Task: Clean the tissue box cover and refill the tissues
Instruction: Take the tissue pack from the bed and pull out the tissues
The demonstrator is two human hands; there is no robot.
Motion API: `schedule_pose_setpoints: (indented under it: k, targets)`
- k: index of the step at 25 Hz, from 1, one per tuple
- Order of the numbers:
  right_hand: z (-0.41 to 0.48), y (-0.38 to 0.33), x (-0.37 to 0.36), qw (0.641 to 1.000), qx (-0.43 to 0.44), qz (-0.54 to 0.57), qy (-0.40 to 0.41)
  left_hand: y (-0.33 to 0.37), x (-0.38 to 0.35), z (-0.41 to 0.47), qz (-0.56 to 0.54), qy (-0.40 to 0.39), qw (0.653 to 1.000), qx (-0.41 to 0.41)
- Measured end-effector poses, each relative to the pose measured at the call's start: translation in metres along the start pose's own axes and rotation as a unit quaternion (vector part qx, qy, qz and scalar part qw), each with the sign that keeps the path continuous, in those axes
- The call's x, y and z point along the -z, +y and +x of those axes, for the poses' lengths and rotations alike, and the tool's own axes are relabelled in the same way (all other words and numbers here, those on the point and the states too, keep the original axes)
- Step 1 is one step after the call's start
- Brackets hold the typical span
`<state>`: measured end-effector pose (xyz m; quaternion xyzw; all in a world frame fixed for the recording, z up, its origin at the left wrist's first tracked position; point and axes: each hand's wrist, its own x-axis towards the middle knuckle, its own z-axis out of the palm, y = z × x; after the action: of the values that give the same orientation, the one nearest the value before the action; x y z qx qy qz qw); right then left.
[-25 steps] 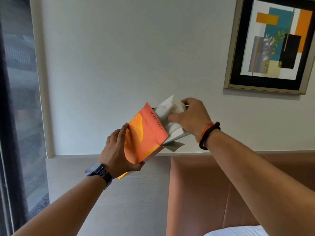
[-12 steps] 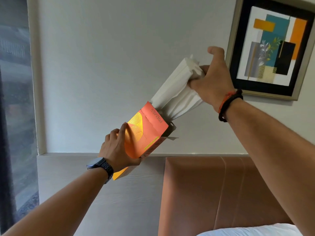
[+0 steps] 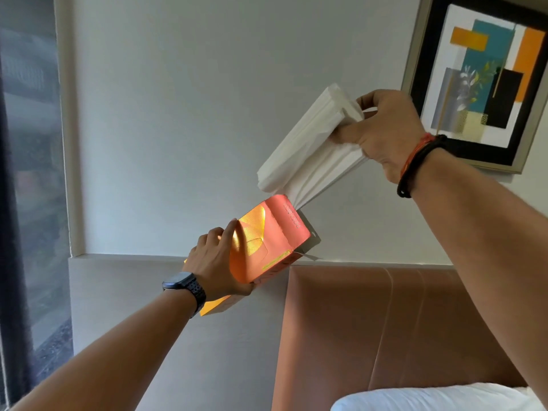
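Observation:
An orange cardboard tissue box (image 3: 264,241) is held up in the air, tilted, with its open end pointing up and right. My left hand (image 3: 215,262) grips it around the lower side. A thick white stack of tissues (image 3: 308,146) sticks out above the box, its lower edge still at the box's opening. My right hand (image 3: 382,129) is shut on the upper end of that stack. The tissue box cover is not in sight.
A pale wall fills the background, with a framed abstract picture (image 3: 483,81) at the upper right. A brown padded headboard (image 3: 385,327) and a white pillow (image 3: 430,398) lie below. A window with a dark frame (image 3: 26,173) runs down the left side.
My right hand has pulled the tissue stack up and to the right, nearly out of the orange box. My left hand keeps its hold on the box.

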<state>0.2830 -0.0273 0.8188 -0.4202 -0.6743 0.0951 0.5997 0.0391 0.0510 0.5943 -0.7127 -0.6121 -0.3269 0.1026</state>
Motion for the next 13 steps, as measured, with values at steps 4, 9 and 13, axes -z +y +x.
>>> schedule_pose_setpoints:
  k: [4,9,13]
  targets:
    - [0.002,0.010,0.014,0.990,-0.071,0.120,0.029,0.005,-0.018,-0.008,-0.007,-0.042,0.999,0.000]
    - [-0.019,0.059,0.009,0.965,-0.187,0.184,-0.018,0.041,-0.054,-0.015,-0.013,-0.084,0.995,-0.050]
    - [-0.070,0.133,0.012,0.942,-0.270,0.197,-0.020,0.081,-0.102,-0.042,-0.030,-0.130,0.985,-0.111]
